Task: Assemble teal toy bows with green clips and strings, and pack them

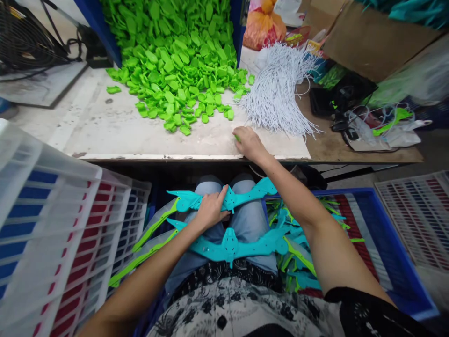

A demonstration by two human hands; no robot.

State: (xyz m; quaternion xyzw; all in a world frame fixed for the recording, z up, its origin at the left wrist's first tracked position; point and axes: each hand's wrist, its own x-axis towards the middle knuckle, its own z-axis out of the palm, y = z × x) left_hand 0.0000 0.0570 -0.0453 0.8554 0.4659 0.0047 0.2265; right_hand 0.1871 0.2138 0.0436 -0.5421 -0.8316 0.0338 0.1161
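My left hand is closed round the middle of a teal wing-shaped plastic part above my lap. A green strip with a clear sheet hangs from that part's left end. Nearer my body, a second teal wing-shaped part lies across my thighs, green strips at both ends. My right hand rests at the table's front edge, fingers pinched on a small green plastic piece, mostly hidden by them. Beyond it lies a heap of green plastic pieces, spilling from a blue bin.
A bundle of white cords lies on the table, right of the heap. White plastic crates stand at my left. A blue crate holding teal and green parts is at my right. A cardboard box sits back right.
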